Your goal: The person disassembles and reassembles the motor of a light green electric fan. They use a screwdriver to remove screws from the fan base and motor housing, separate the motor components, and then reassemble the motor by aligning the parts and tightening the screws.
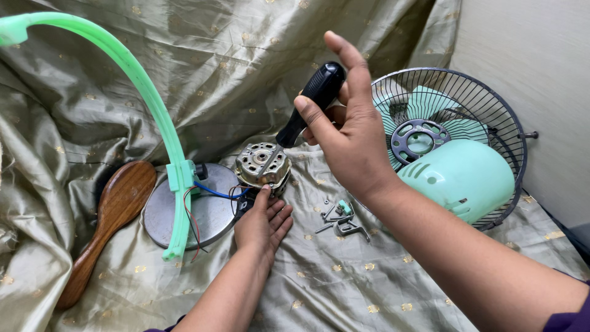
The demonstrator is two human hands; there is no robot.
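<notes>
- The small metal fan motor [263, 165] sits on olive-gold cloth [344, 276], and everything else is placed from it.
- The left hand [264, 222] lies just below the motor, palm down on the cloth, fingers [263, 198] stretched out and loose, the tips touching the motor's lower edge without closing round it.
- The right hand [347, 132] is raised above and to the right of the motor, its fingers grasping the black handle of a screwdriver [310, 104]; the index finger points up, free of the handle.
- The screwdriver slants down and left, its tip meeting the top face of the motor.
- Red and blue wires [215, 192] run from the motor leftward to a green plastic arm [147, 98] standing on a round metal base plate [203, 212].
- Farther left of the motor lies a wooden brush [110, 215].
- Right of the motor, near it, lies a small heap of screws and clips [341, 216].
- Well to the right rest a wire fan guard [485, 117] and a mint-green motor cover [461, 178].
</notes>
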